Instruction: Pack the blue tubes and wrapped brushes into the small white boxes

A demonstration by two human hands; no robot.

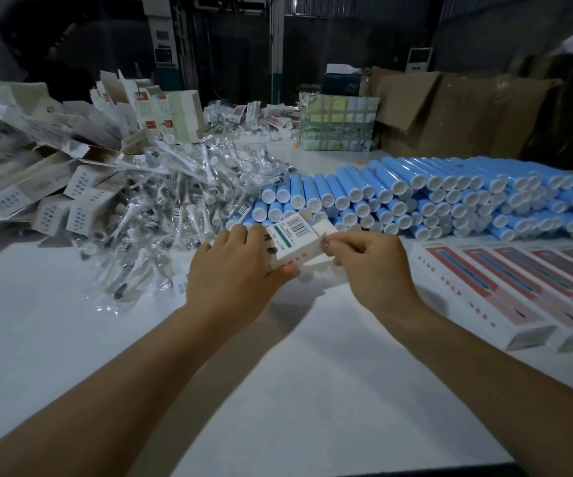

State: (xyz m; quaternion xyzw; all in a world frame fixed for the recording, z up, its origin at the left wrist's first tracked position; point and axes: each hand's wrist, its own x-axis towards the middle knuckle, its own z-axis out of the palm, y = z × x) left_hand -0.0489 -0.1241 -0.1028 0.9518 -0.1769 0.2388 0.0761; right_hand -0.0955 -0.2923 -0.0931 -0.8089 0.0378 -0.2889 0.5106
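A small white box (pixel 295 241) with a barcode label is held just above the white table (pixel 278 356), in front of me. My left hand (pixel 233 270) grips its left side, fingers over the top and thumb underneath. My right hand (pixel 367 261) pinches the box's right end flap between thumb and fingers. Behind the box lies a long stack of blue tubes (pixel 415 197) with white caps. To the left is a heap of wrapped brushes (pixel 174 201) in clear plastic. What is inside the box is hidden.
Packed boxes with red and pink faces (pixel 519 287) lie in a row at the right. Flat and half-folded white boxes (pixel 37 187) are piled at the far left. Brown cardboard cartons (pixel 450 111) and a taped package (pixel 338 122) stand at the back.
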